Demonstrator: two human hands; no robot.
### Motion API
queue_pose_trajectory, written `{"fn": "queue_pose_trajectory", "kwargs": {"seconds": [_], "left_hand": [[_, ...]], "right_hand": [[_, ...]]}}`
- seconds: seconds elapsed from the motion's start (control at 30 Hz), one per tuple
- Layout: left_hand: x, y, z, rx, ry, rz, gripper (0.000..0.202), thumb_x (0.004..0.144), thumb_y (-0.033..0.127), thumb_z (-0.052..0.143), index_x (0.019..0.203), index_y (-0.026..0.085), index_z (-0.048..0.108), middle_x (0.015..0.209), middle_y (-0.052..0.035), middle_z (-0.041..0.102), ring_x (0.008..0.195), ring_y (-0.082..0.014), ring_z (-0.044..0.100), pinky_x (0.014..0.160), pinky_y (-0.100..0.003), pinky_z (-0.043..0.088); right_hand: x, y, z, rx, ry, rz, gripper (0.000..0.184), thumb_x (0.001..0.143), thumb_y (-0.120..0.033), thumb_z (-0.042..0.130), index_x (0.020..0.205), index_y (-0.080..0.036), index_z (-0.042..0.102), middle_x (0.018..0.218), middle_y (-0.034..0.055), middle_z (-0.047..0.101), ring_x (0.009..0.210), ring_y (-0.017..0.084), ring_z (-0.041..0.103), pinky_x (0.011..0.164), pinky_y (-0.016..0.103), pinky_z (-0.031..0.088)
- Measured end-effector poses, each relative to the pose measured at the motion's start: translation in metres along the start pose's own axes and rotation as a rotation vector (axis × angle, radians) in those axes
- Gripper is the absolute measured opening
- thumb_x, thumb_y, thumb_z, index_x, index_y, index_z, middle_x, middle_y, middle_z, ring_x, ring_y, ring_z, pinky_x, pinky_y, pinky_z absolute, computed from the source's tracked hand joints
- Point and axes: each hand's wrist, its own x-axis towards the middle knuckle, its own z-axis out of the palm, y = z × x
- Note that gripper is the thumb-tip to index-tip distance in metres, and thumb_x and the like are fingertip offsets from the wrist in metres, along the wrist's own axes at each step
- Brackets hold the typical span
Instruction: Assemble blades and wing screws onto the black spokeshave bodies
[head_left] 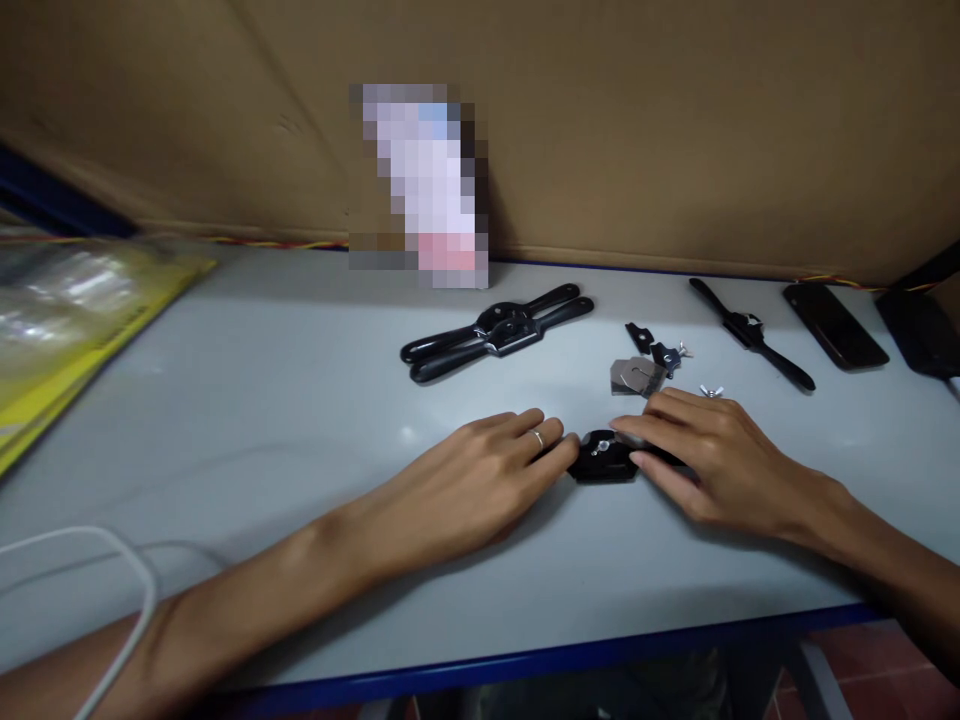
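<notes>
Head: two hands (pixel 487 462) (pixel 712 445) on one spokeshave (pixel 609 466), three spokeshaves (pixel 501 318) (pixel 516 338) (pixel 748 329) beyond.

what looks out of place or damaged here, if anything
Nothing looks spilled or broken. The oddest sight is the pixelated patch in front of the cardboard, which hides whatever is there. A white cable also crosses in front of the left forearm; whether they touch is unclear.

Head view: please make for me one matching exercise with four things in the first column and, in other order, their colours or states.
1. Left hand
2. Pair of long-handled tools
3. Metal plates
4. Table's front edge

A. grey, overlapping
B. blue
C. wears a ring
D. black, lying together

Pairs: 1-C, 2-D, 3-A, 4-B
</notes>
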Motion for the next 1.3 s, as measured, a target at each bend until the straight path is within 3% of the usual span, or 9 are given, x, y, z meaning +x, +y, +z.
{"fn": "queue_pose_trajectory", "kwargs": {"seconds": [0.1, 0.23, 0.5, 0.93, 1.3], "left_hand": [[0.001, 0.000, 0.000, 0.012, 0.006, 0.004, 0.016, 0.092, 0.003, 0.041, 0.092, 0.014, 0.053, 0.084, -0.0044, 0.056, 0.070, -0.0182, 0.049, 0.061, -0.031, 0.043], [0.001, 0.001, 0.002, 0.025, 0.009, 0.003, 0.017, 0.092, 0.003, 0.041, 0.095, 0.014, 0.054, 0.085, -0.0044, 0.057, 0.070, -0.0184, 0.050, 0.062, -0.032, 0.045], [0.001, 0.000, 0.003, 0.030, 0.018, 0.003, 0.016, 0.092, 0.005, 0.041, 0.095, 0.015, 0.054, 0.085, -0.0049, 0.058, 0.072, -0.0189, 0.053, 0.063, -0.033, 0.046], [0.002, 0.002, 0.003, 0.024, 0.028, -0.011, 0.021, 0.090, 0.001, 0.038, 0.086, 0.016, 0.053, 0.079, -0.0032, 0.058, 0.064, -0.0162, 0.050, 0.061, -0.031, 0.044], [0.003, 0.003, 0.002, 0.012, 0.034, -0.011, 0.021, 0.093, 0.004, 0.038, 0.083, 0.017, 0.051, 0.074, -0.0018, 0.056, 0.062, -0.0156, 0.050, 0.058, -0.031, 0.043]], "right_hand": [[0.003, -0.002, 0.007, -0.007, 0.111, -0.040, 0.022, 0.096, -0.016, 0.050, 0.100, -0.012, 0.071, 0.080, 0.0054, 0.060, 0.072, 0.017, 0.052, 0.061, 0.031, 0.039], [0.004, -0.004, 0.011, -0.012, 0.147, -0.053, 0.021, 0.094, -0.012, 0.051, 0.092, -0.011, 0.071, 0.079, 0.0055, 0.060, 0.072, 0.017, 0.051, 0.061, 0.031, 0.039], [0.012, -0.012, 0.015, -0.124, 0.180, -0.032, 0.025, 0.099, -0.026, 0.054, 0.079, -0.014, 0.064, 0.075, 0.0042, 0.059, 0.069, 0.016, 0.049, 0.062, 0.031, 0.038], [0.018, -0.019, 0.029, -0.359, 0.283, -0.077, 0.028, 0.097, -0.017, 0.050, 0.071, -0.016, 0.057, 0.065, 0.0013, 0.055, 0.064, 0.015, 0.044, 0.058, 0.030, 0.034], [0.020, -0.027, 0.036, -0.347, 0.328, -0.020, 0.026, 0.091, -0.011, 0.051, 0.067, -0.017, 0.056, 0.063, 0.0009, 0.053, 0.062, 0.015, 0.044, 0.059, 0.031, 0.035]]}}
